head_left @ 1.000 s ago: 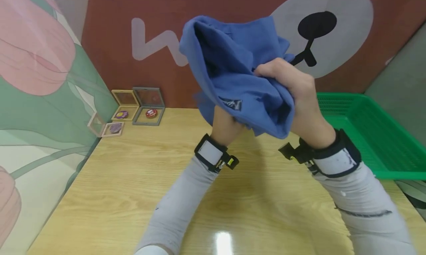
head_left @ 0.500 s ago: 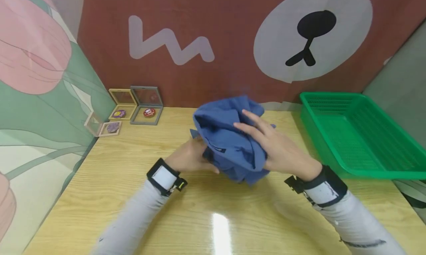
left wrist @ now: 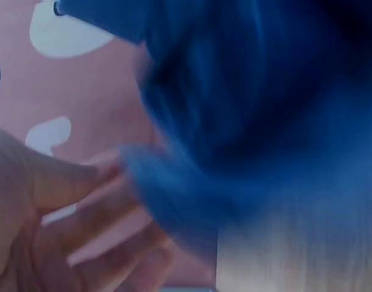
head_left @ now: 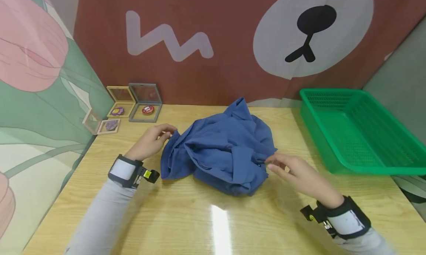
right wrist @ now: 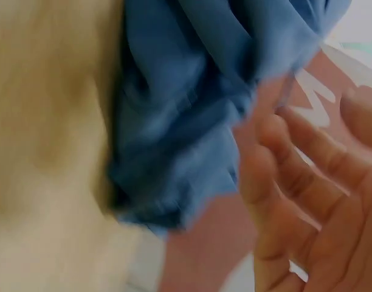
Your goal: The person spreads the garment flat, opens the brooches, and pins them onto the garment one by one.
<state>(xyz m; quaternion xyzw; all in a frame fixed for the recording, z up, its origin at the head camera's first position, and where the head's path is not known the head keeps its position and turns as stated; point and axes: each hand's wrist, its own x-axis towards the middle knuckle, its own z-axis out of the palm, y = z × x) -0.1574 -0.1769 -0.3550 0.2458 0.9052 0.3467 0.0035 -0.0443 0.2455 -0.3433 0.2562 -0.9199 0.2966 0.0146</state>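
A crumpled blue cloth [head_left: 219, 151] lies in a loose heap in the middle of the wooden table; its folds hide what kind of item it is. At its left corner my left hand [head_left: 151, 140] has thumb and index finger close together on the edge. The left wrist view, though blurred, has the cloth [left wrist: 198, 121] running to a point at the thumb tip of that hand [left wrist: 82, 219]. Over at the cloth's right edge is my right hand [head_left: 299, 172], fingers loosely bent. In the right wrist view its thumb stands apart from the fingers [right wrist: 307, 201], beside the cloth [right wrist: 180, 109].
To the right is a green plastic basket [head_left: 352, 136]. Against the back left stand small open cases, one yellow [head_left: 121, 99], one grey [head_left: 145, 101] and one pink [head_left: 108, 126], each holding a small round or oval piece. A patterned wall [head_left: 186, 81] closes the back.
The blue cloth came down from the air onto the table and spread wider. My left hand drew out of it to the left; my right hand moved from its top to its right edge.
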